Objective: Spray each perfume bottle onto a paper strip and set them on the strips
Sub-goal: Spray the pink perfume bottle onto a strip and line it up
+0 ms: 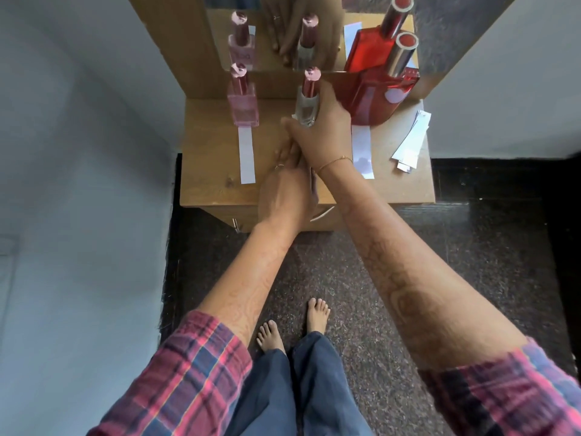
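My right hand (323, 127) grips a clear perfume bottle (306, 103) with a pink cap, upright at the middle of the wooden dresser top (213, 187). Under my right wrist, my left hand (287, 184) lies flat on the wood with its fingers stretched forward. Whatever is beneath it is hidden. At the left, a pink bottle (243, 103) stands on the far end of a white paper strip (246, 155). On the right, a big red bottle (374, 92) stands on the far end of another strip (361, 149).
A loose pile of spare paper strips (410, 141) lies at the dresser's right edge. A mirror (283, 36) behind the bottles reflects them and my hand. White walls close in on both sides. Dark stone floor (440, 247) and bare feet lie below.
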Action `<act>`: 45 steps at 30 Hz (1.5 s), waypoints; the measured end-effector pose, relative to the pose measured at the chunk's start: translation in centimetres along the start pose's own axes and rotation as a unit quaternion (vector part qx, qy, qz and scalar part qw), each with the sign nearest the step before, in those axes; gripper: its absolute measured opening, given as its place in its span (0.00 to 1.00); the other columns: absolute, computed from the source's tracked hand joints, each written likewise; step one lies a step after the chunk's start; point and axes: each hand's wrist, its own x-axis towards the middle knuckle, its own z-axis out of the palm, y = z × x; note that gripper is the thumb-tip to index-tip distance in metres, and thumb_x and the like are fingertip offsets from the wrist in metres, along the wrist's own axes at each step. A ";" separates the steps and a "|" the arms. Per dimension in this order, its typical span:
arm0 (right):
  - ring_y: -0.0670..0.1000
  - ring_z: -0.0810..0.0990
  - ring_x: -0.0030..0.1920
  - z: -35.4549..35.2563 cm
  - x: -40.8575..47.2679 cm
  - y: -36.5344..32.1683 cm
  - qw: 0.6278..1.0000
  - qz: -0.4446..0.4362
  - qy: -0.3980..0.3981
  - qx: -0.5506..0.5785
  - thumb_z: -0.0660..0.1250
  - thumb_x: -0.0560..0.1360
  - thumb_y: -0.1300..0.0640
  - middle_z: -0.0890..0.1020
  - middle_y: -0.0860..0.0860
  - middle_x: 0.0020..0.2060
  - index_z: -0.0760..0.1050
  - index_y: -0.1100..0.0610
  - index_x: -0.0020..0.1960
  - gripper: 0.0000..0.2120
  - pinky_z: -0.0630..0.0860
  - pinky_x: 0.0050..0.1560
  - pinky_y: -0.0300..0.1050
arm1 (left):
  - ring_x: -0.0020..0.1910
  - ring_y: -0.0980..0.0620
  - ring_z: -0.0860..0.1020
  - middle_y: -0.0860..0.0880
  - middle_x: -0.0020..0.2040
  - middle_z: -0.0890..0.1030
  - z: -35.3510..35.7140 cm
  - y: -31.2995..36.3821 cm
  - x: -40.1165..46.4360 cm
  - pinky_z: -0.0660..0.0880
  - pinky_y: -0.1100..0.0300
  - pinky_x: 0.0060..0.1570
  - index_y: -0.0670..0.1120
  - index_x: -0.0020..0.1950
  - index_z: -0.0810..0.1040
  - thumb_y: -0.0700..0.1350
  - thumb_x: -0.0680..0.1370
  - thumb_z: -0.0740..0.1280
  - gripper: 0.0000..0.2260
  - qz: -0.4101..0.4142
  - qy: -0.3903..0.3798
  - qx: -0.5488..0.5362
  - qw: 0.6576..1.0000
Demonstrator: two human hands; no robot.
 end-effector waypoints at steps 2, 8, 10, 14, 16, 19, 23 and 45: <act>0.57 0.80 0.50 0.2 0.1 -0.2 1.000 -0.003 0.023 -0.009 0.71 0.69 0.60 0.83 0.56 0.49 0.74 0.61 0.58 0.19 0.70 0.44 0.40 | 0.73 0.43 0.63 0.40 0.74 0.64 0.0 -0.1 0.0 0.61 0.53 0.69 0.39 0.73 0.62 0.40 0.79 0.57 0.22 0.011 0.002 0.000 1.000; 0.56 0.81 0.50 0.8 -0.3 -0.4 0.999 0.007 0.035 -0.033 0.71 0.71 0.56 0.83 0.55 0.49 0.74 0.60 0.57 0.17 0.67 0.41 0.38 | 0.70 0.43 0.67 0.40 0.71 0.69 -0.3 0.2 -0.1 0.63 0.54 0.67 0.38 0.71 0.65 0.40 0.78 0.59 0.21 -0.017 -0.008 -0.028 0.999; 0.57 0.80 0.53 0.7 -0.5 -0.4 0.999 0.015 0.029 -0.025 0.72 0.70 0.56 0.83 0.56 0.53 0.72 0.60 0.60 0.21 0.72 0.46 0.41 | 0.71 0.43 0.65 0.40 0.72 0.67 -0.2 -0.1 0.1 0.62 0.54 0.68 0.38 0.72 0.63 0.40 0.78 0.60 0.22 0.003 -0.006 -0.030 1.000; 0.54 0.80 0.54 -1.2 -2.8 0.8 0.994 -0.015 0.102 0.030 0.69 0.73 0.55 0.82 0.55 0.53 0.74 0.62 0.60 0.18 0.74 0.54 0.44 | 0.73 0.46 0.64 0.42 0.73 0.66 0.4 -0.7 0.1 0.59 0.54 0.72 0.40 0.73 0.64 0.41 0.80 0.58 0.21 0.042 0.053 -0.074 0.995; 0.56 0.80 0.54 -2.6 -4.4 2.6 0.987 -0.071 0.141 -0.028 0.62 0.76 0.59 0.83 0.56 0.52 0.77 0.63 0.56 0.12 0.73 0.55 0.44 | 0.70 0.48 0.69 0.43 0.69 0.72 0.6 -0.3 -0.5 0.58 0.59 0.72 0.40 0.68 0.71 0.42 0.80 0.57 0.18 0.047 0.116 -0.134 0.983; 0.59 0.70 0.69 -4.0 -5.4 6.0 0.975 -0.107 0.050 -0.186 0.56 0.78 0.62 0.76 0.59 0.65 0.73 0.63 0.64 0.17 0.60 0.71 0.51 | 0.62 0.51 0.76 0.45 0.61 0.80 0.1 1.6 -0.8 0.61 0.68 0.66 0.41 0.62 0.78 0.42 0.80 0.58 0.15 0.059 0.171 -0.191 0.965; 0.59 0.67 0.71 -5.0 -5.4 8.7 0.954 -0.139 -0.037 -0.263 0.56 0.79 0.60 0.72 0.58 0.69 0.68 0.62 0.69 0.19 0.54 0.75 0.54 | 0.60 0.51 0.77 0.46 0.59 0.81 -0.2 3.9 0.1 0.67 0.66 0.61 0.42 0.61 0.78 0.41 0.80 0.58 0.13 0.047 0.159 -0.224 0.960; 0.55 0.70 0.65 -8.4 -0.8 8.6 0.958 0.210 0.193 -0.032 0.71 0.70 0.54 0.73 0.57 0.65 0.68 0.61 0.67 0.29 0.64 0.63 0.43 | 0.56 0.51 0.76 0.44 0.56 0.82 3.7 7.5 1.9 0.72 0.43 0.61 0.40 0.57 0.80 0.39 0.79 0.58 0.13 0.047 0.136 -0.265 0.953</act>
